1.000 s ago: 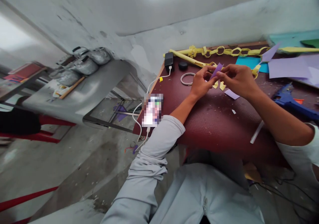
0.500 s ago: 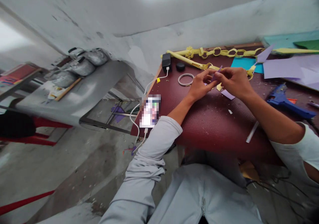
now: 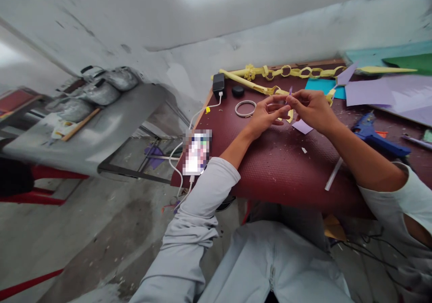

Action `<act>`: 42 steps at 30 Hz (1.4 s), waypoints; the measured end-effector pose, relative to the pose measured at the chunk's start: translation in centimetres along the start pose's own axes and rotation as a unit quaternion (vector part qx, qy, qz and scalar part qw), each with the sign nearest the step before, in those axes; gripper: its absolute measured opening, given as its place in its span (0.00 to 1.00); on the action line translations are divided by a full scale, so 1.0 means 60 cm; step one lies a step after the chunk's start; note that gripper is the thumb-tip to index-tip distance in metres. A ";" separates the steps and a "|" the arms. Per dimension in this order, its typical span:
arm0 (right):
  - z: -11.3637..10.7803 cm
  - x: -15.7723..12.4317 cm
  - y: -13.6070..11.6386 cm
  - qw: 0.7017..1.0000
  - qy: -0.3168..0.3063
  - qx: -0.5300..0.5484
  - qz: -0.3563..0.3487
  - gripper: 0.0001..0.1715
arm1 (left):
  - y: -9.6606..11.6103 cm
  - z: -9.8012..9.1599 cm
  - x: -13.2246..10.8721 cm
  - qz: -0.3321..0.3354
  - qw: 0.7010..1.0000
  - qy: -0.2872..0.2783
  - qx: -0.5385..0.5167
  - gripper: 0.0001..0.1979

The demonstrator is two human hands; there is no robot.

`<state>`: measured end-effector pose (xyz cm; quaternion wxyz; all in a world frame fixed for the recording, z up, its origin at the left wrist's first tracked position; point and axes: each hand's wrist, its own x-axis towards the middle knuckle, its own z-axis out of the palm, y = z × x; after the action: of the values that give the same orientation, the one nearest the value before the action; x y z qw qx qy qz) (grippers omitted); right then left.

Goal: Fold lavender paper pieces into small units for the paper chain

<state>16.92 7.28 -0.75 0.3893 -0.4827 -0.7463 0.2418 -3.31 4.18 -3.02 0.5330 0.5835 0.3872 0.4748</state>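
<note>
A small piece of purple paper (image 3: 290, 90) stands nearly edge-on between my two hands, just above the dark red table (image 3: 270, 168). My left hand (image 3: 268, 115) pinches its lower part with bent fingers. From the other side, the thumb and forefinger of my right hand (image 3: 312, 109) close on the same piece. Below the hands lie a flat purple paper scrap (image 3: 303, 126) and a tiny white scrap (image 3: 304, 150). A yellow paper chain (image 3: 305, 72) runs behind them, partly hidden by my right hand.
Right of my hands lies a blue glue gun (image 3: 380, 134), with a clear glue stick (image 3: 334, 173) nearer me. Purple sheets (image 3: 367, 91) and a blue sheet (image 3: 322, 86) lie farther back. To the left are a white ring (image 3: 245, 108), a black power bank (image 3: 218, 85) and a cabled phone (image 3: 196, 152).
The purple piece has turned more upright and edge-on between my fingers, and my left fingers have spread slightly. The whole view has shifted, so the table sits a little farther left.
</note>
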 end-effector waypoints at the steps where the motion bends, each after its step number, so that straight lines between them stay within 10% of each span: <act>1: 0.000 0.001 0.003 0.999 -0.011 0.032 -0.007 0.28 | 0.000 0.000 -0.001 -0.002 1.000 0.001 -0.008 0.31; 7: 0.008 0.010 0.025 0.984 -0.031 0.171 -0.041 0.30 | 0.006 0.003 -0.007 -0.035 0.998 0.016 -0.059 0.35; 42: 0.000 0.009 0.021 0.971 -0.058 0.229 -0.021 0.15 | 0.002 0.005 0.000 -0.022 0.993 0.105 -0.040 0.19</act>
<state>17.49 8.28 -1.52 0.4503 -0.3501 -0.7023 0.4259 -3.02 4.10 -2.91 0.5228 0.4994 0.4348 0.5369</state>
